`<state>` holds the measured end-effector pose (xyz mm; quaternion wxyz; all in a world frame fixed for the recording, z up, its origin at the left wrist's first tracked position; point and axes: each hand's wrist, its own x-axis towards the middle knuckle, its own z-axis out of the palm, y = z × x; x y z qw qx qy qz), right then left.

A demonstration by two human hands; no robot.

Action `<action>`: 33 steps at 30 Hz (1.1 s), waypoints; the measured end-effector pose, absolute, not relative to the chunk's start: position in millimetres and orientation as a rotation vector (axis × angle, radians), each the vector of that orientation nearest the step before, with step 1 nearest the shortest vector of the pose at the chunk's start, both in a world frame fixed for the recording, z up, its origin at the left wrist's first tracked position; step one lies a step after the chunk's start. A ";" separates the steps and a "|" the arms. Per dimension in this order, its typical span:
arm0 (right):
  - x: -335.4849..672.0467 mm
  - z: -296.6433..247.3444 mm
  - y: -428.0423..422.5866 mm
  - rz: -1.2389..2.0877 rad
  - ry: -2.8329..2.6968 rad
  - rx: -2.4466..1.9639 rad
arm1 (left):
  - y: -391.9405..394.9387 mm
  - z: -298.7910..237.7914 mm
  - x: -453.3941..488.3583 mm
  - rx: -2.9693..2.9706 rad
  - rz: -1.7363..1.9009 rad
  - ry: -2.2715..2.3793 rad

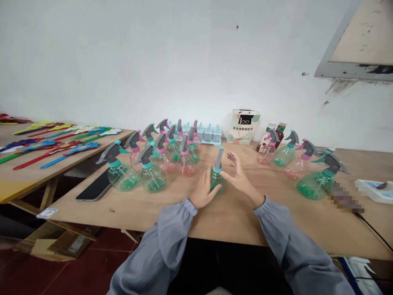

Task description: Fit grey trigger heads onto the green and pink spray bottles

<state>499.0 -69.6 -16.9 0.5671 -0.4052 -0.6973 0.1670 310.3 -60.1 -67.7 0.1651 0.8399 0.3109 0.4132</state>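
A small green spray bottle (217, 175) with a grey trigger and teal collar stands upright on the wooden table (233, 217), straight ahead of me. My left hand (203, 191) rests against its left side, fingers curled round the body. My right hand (238, 175) hovers at the bottle's right side, fingers stretched out and apart, thumb touching or nearly touching the bottle. Both arms wear grey sleeves.
Several green and pink spray bottles (159, 159) cluster at the left, several more (307, 172) at the right. A black phone (95, 187) lies near the left edge. A white box (243, 127) stands by the wall. Coloured plastic toys (52, 145) cover a second table at the left.
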 end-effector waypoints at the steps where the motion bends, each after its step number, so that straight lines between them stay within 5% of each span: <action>1: 489.6 -13.3 -70.6 0.435 -1.637 -0.949 | -62.9 -67.7 313.9 2.434 1.136 0.880; 5: 479.1 -5.5 -66.0 0.492 -1.543 -0.971 | -70.4 -66.4 317.5 2.574 1.134 0.847; 12: 505.0 -9.5 -55.8 0.437 -1.447 -0.974 | -35.9 -33.4 277.0 1.798 2.126 1.464; 21: 509.6 10.6 -50.4 0.895 -1.356 -0.851 | -5.7 -13.1 277.7 1.955 1.270 1.896; 26: 499.1 22.1 -55.3 1.150 -1.290 -0.691 | -27.8 -27.3 309.3 2.090 1.281 1.824; 33: 496.3 12.9 -53.1 1.100 -1.124 -0.778 | -31.2 -42.0 314.3 2.134 1.396 1.645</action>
